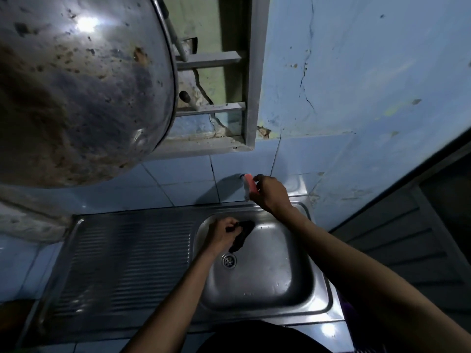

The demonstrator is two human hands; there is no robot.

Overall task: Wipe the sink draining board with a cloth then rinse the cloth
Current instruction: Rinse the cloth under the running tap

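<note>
**Over the basin: open the tap and rinse the cloth**

In the stainless steel sink basin [267,271], your left hand [221,234] is curled tight round the dark, crumpled cloth [242,234], which hangs a little above and behind the round metal drain [229,260]. Your right hand [271,193] is up at the wall, fingers closed round the pink-topped tap [249,186] that comes out of the pale blue tiles [183,184]. No water can be seen running yet, so the rinse looks about to start rather than under way.

The ribbed steel draining board [122,261] to the left carries nothing that shows, and whether it is fully wiped cannot be told in this dim light.

To do this step well:

- Turn the tap gently; a hard burst on a steel basin will likely splash onto the board you have been cleaning.
- Bring the cloth right under the spout, which sits just beyond and to the right of your left hand. At present the cloth seems slightly short of it.
- Loosen your grip once water flows, so the folds open and the dirt washes out, then squeeze and repeat.
- Keep the cloth clear of the drain so it does not block it.
- Mind the big stained metal pan [76,85] hanging overhead at the left.
</note>
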